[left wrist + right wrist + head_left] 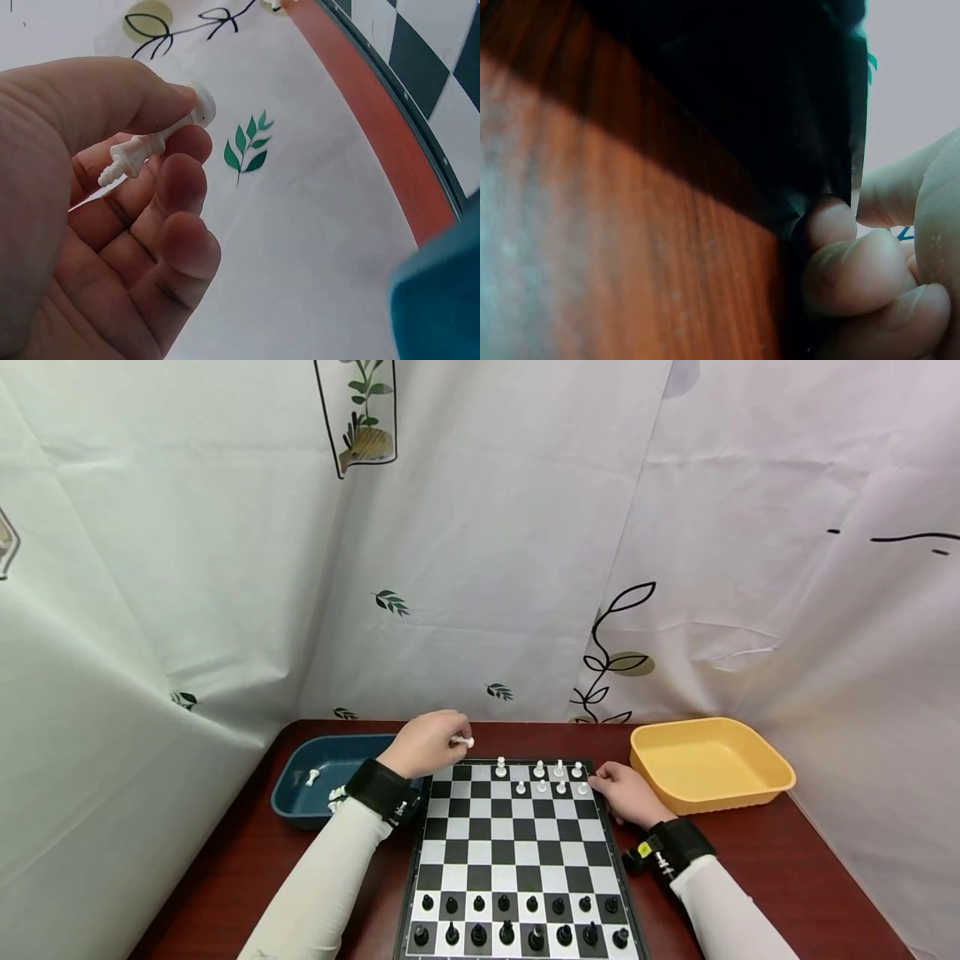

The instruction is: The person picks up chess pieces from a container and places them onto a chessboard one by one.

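Black pieces [536, 937] fill both ranks at 6 o'clock on chessboard [502, 854]. White side, judged about half done, shows eight white pieces [540, 769] upright between 12 and 1. Left hand [423, 743], at 11, pinches white chess piece [131, 154] between thumb and fingers near board's far edge. Right hand [632, 793], at 2, grips board's edge. Loose white pieces [312, 777], seemingly left to place, lie in blue bin [283, 781] at 10.

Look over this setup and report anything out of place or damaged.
Nothing looks spilled or damaged. One oddity: on the chessboard, a lone white piece stands apart in the far row from three others, with a bare square between, while both rows of black pieces look full.
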